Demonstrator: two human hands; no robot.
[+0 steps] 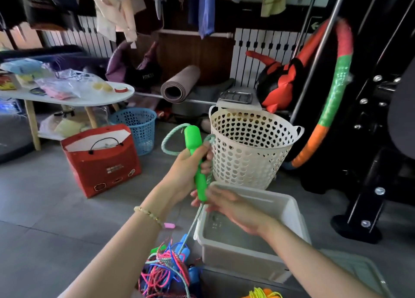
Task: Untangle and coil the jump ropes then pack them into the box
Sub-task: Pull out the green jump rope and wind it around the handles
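My left hand (188,165) grips two bright green jump-rope handles (195,160) held upright, end to end. A pale teal rope (170,138) loops out of the top handle and runs down to a tangled pile of pink, blue and teal ropes (166,268) on the floor. Just under the lower handle, my right hand (226,205) holds the teal rope with fingers lightly curled round it. Below that hand stands the translucent white plastic box (244,250). A yellow rope with orange handles (265,294) shows at the bottom edge.
A cream laundry basket (249,149) stands just behind the box. A red paper bag (101,160) and a blue basket (137,127) sit to the left, near a white low table (74,98). Black gym equipment (368,140) and a hoop fill the right side.
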